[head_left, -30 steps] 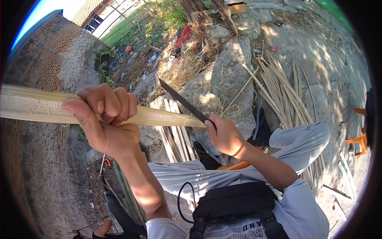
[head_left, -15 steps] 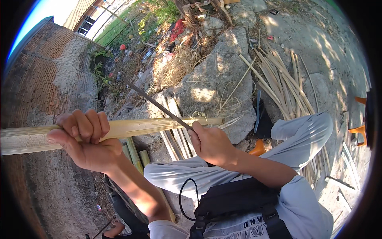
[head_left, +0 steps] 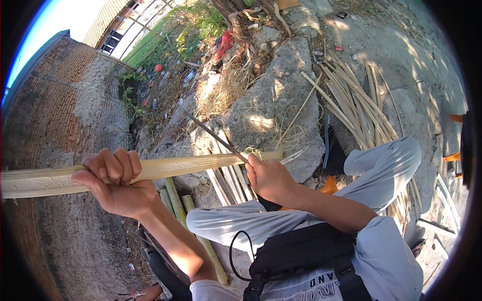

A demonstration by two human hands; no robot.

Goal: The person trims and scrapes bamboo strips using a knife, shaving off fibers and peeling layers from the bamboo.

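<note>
A long, pale split bamboo piece [head_left: 186, 166] runs from the left rim to a large rock in front of me. My left hand [head_left: 118, 181] is closed around it, knuckles up, near its left part. Closed on the handle end of a long, dark knife [head_left: 217, 137], my right hand [head_left: 271, 181] sits by the bamboo's right end. The blade crosses the bamboo at a slant, its tip toward the far left. Thin curled shavings [head_left: 251, 151] cling where blade and bamboo meet. The knife's handle is hidden in my fist.
The rock [head_left: 278, 95] lies ahead, with split strips [head_left: 231, 173] leaning below the bamboo. A heap of bamboo strips [head_left: 359, 103] covers ground at right. Round bamboo poles [head_left: 173, 198] lie near my knee. A brick wall [head_left: 55, 95] stands left; another person's hand [head_left: 149, 292] shows lower left.
The knife has slid a little to the right along the bamboo with my right hand, and its tip has swung rightward. My left hand keeps its grip; the view has shifted slightly.
</note>
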